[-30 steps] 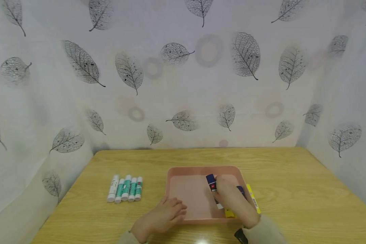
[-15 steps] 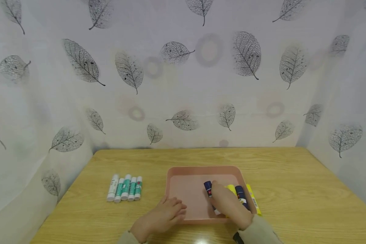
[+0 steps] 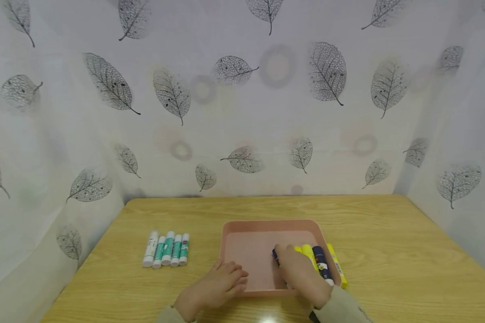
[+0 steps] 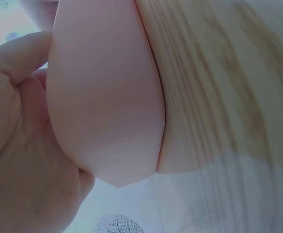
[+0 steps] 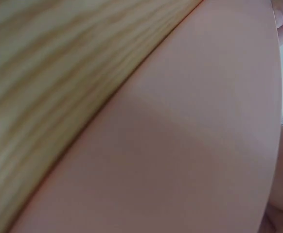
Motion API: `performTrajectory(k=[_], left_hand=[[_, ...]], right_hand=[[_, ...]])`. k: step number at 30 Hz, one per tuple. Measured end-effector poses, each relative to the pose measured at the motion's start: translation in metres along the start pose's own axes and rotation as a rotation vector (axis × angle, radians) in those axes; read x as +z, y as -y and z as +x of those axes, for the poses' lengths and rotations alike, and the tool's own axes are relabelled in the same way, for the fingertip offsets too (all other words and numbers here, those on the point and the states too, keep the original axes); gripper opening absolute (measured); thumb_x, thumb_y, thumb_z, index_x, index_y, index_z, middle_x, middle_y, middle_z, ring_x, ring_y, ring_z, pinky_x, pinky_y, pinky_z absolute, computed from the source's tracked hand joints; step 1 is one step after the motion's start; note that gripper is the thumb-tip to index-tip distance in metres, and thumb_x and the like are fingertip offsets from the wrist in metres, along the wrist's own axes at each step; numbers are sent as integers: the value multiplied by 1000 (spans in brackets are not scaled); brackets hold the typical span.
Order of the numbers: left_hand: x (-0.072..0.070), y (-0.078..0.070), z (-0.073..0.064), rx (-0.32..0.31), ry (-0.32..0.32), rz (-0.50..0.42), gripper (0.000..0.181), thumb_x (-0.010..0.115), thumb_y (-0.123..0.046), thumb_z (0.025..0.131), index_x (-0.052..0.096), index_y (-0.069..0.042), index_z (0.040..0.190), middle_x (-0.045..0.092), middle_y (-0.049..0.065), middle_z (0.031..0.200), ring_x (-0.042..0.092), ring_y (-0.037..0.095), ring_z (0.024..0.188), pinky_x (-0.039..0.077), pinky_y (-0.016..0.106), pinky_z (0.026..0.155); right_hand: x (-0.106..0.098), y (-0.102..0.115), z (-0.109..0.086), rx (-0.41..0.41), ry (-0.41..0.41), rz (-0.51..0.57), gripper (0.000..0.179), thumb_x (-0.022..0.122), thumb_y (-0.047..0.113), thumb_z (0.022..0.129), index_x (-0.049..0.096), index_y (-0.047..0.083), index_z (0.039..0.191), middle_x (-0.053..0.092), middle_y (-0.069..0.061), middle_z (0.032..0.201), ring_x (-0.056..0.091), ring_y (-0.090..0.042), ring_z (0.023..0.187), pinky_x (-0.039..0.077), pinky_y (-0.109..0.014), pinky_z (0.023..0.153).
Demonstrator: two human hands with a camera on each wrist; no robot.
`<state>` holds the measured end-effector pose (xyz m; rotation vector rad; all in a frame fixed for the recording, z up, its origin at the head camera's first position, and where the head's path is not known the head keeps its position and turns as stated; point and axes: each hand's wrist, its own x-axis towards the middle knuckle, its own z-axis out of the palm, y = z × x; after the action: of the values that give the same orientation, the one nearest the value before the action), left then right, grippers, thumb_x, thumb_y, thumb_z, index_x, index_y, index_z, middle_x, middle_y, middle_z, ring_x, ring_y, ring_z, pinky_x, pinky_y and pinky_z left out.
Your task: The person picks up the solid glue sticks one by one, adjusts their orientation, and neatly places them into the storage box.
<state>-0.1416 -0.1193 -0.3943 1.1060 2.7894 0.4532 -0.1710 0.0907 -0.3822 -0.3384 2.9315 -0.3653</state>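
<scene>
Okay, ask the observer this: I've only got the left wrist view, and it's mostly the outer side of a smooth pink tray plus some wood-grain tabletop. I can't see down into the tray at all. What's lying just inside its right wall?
Observer: In the head view, a dark blue cylindrical tube with a white end lies just inside the right wall of the smooth pink tray.
Operator: Got it. And the right grip, what's it on?
Observer: The right grip has its fingers bent over a second dark blue cylindrical tube, mostly hidden beneath them.
</scene>
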Motion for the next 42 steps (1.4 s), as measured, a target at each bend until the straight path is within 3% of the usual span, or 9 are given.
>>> performTrajectory(k=[6,13,21,25,29,34,42], left_hand=[[0,0,0,-11,15,-29,32,40,-30,94,54,-9,115,49,7,118,38,28,117,23,56,96],[0,0,-1,-13,18,-36,34,38,-32,95,54,-10,116,49,6,118,38,27,118,22,56,97],[4,2,0,-16,17,-32,34,38,-32,95,53,-10,117,48,7,121,37,29,119,21,55,97],[2,1,1,-10,22,-36,33,38,-30,95,53,-10,117,48,6,120,37,27,118,22,55,97],[-1,-1,1,-14,34,-33,34,38,-31,95,53,-10,117,48,5,120,37,26,119,21,54,98],[-2,-2,0,-26,41,-36,34,38,-31,95,53,-10,118,48,6,120,36,26,119,21,54,98],[-2,-1,0,-14,20,-50,32,40,-29,95,53,-10,116,49,4,117,38,27,117,21,54,98]], right_hand=[[0,-3,-3,-41,9,-76,12,58,2,82,56,6,94,45,-12,78,45,-19,57,42,-29,46],[-2,-6,-4,-49,-18,-108,15,63,1,77,58,5,90,46,-12,77,45,-19,57,43,-29,49],[-1,-15,-9,-119,-70,-79,7,62,1,78,60,5,84,48,-9,75,43,-16,56,40,-28,46],[-2,-16,-9,-105,-69,-76,3,61,7,80,60,6,84,47,-9,75,44,-16,57,40,-29,46],[-5,-18,-11,-94,-85,-95,13,63,12,79,62,8,92,48,-7,77,45,-14,56,41,-30,44],[-14,-25,-18,-134,-192,-129,31,71,18,72,61,8,100,51,-4,77,44,-10,53,40,-27,40],[-36,-49,-19,-78,-205,0,32,70,15,75,59,4,103,59,-10,92,48,-11,57,38,-22,42]])
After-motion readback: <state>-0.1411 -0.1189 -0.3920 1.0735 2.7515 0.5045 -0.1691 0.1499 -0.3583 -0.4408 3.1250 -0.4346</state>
